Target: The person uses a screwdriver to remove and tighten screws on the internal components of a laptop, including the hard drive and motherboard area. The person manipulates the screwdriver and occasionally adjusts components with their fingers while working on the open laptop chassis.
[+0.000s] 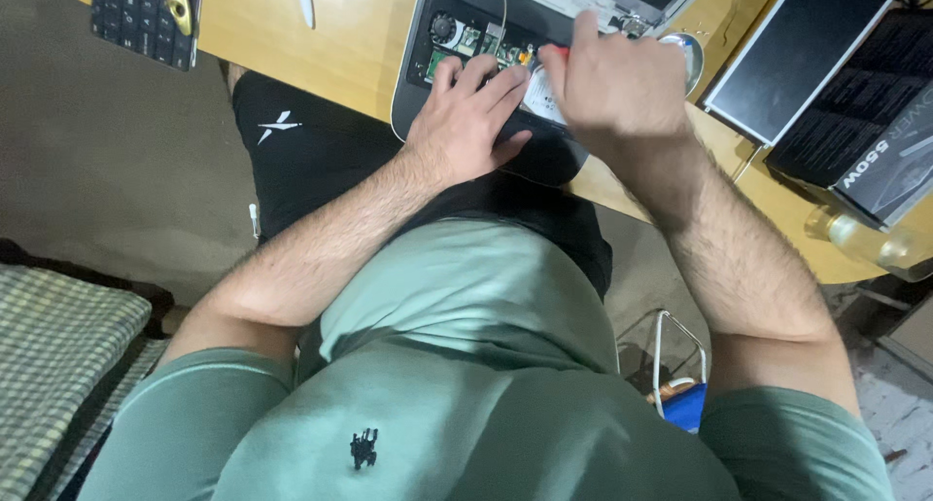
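Observation:
An opened laptop (413,83) lies upside down at the edge of a wooden desk (292,44), its circuit board and small fan (445,27) exposed. My left hand (466,122) rests flat on the laptop's near edge, fingers spread over the board. My right hand (612,78) is closed around a red-handled screwdriver (554,50), whose tip points into the open chassis. The tip itself is hidden behind my fingers.
A black keyboard (136,15) lies at the desk's far left, with a white strip (306,0) beside it. Black boxes (836,83) and a clear bottle (865,241) sit at the right. A checked cloth (58,345) is on the floor side, left.

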